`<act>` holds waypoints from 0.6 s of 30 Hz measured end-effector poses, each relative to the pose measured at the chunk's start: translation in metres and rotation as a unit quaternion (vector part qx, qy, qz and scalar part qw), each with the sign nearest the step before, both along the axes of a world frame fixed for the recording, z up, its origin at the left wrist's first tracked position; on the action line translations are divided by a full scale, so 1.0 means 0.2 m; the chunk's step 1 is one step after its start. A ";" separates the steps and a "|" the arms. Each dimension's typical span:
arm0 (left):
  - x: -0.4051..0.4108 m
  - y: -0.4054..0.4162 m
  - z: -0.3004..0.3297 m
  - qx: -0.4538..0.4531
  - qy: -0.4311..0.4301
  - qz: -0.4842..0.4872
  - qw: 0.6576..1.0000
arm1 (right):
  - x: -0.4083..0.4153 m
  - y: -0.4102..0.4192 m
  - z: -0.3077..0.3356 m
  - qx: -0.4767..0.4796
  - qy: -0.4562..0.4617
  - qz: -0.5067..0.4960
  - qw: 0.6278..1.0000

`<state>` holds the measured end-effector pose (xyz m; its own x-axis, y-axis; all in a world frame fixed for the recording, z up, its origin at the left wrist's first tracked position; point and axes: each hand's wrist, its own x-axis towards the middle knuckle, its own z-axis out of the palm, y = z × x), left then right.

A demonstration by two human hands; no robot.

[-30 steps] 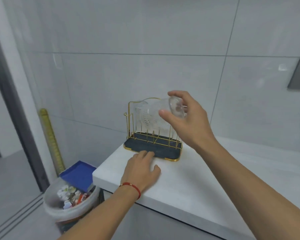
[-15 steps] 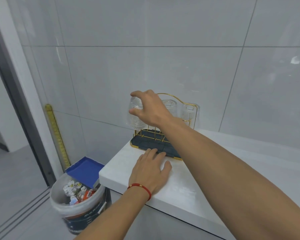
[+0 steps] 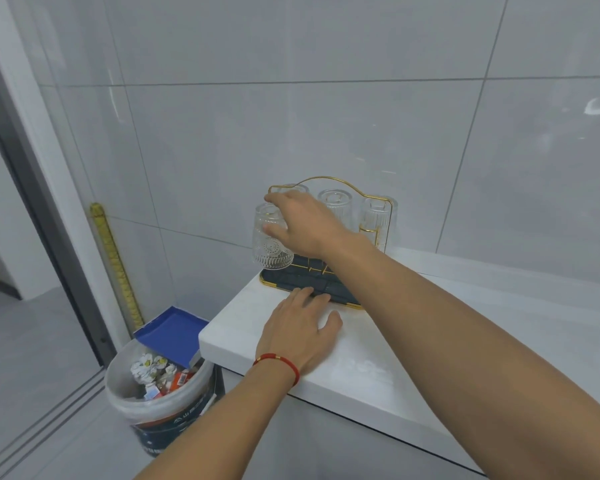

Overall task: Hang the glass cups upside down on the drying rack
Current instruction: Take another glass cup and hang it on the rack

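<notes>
Right hand, fingers clamped on the inverted glass cup, seats it on the drying rack; left hand splayed flat; next, release gently

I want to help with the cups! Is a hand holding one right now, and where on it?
Yes. The right hand grips the patterned glass cup, upside down, fingers around its upper side. The left hand holds nothing.

Even, soft, cool light fills the frame, with only faint shadows. A bright glare patch sits at 2 o'clock on the glossy grey wall tiles. Wide-angle distortion bends the tile seams and edges; detail is slightly soft throughout.
</notes>
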<state>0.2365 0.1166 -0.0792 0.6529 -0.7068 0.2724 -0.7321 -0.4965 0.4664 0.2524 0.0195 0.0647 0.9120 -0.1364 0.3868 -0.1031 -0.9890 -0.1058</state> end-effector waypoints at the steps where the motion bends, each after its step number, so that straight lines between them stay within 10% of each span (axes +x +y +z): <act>1: 0.00 0.00 0.00 -0.003 -0.001 0.000 1.000 | -0.07 -0.01 -0.01 -0.007 -0.040 0.010 0.999; 6: 0.01 0.02 0.00 -0.028 -0.028 -0.020 0.999 | -0.53 -0.12 -0.16 0.027 -0.210 0.028 0.977; 13: -0.07 -0.03 0.03 -0.045 -0.063 -0.042 0.996 | -1.33 -0.56 -0.51 0.114 -0.193 -0.170 0.960; 18: -0.48 -0.43 0.06 -0.075 -0.044 -0.136 0.987 | -1.75 -0.91 -0.62 0.226 -0.219 -0.399 0.861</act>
